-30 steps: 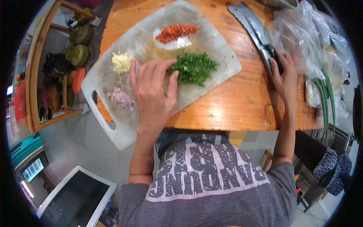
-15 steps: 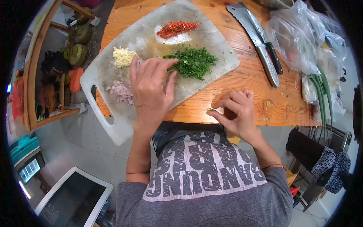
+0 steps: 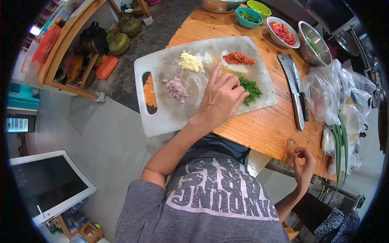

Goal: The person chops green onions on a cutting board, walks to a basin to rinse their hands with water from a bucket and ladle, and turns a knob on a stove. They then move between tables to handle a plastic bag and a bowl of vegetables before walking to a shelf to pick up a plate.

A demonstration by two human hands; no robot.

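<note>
My left hand point(image 3: 221, 95) is over the white cutting board point(image 3: 162, 125), its index finger stretched out and the other fingers bent, with nothing seen in it. It partly covers the chopped greens point(image 3: 252, 90). Chopped red chili point(image 3: 239, 58) lies beyond the fingertips. Chopped garlic point(image 3: 190, 62) and chopped shallot point(image 3: 176, 90) lie to the left on the board. My right hand point(image 3: 304, 164) is by the table's front right edge, fingers curled and pinched; what they hold, if anything, is too small to name.
A cleaver point(image 3: 289, 75) and a black-handled knife point(image 3: 303, 103) lie right of the board. Behind them stand a teal bowl point(image 3: 249, 23), a white bowl of sliced red chili point(image 3: 283, 32) and a metal bowl point(image 3: 310, 40). Plastic bags point(image 3: 324, 89) and green onions point(image 3: 339, 141) are at the right.
The view has turned, bringing the bowls into sight. My left hand has moved right across the greens, its index finger now stretched out. My right hand has moved right along the table edge.
</note>
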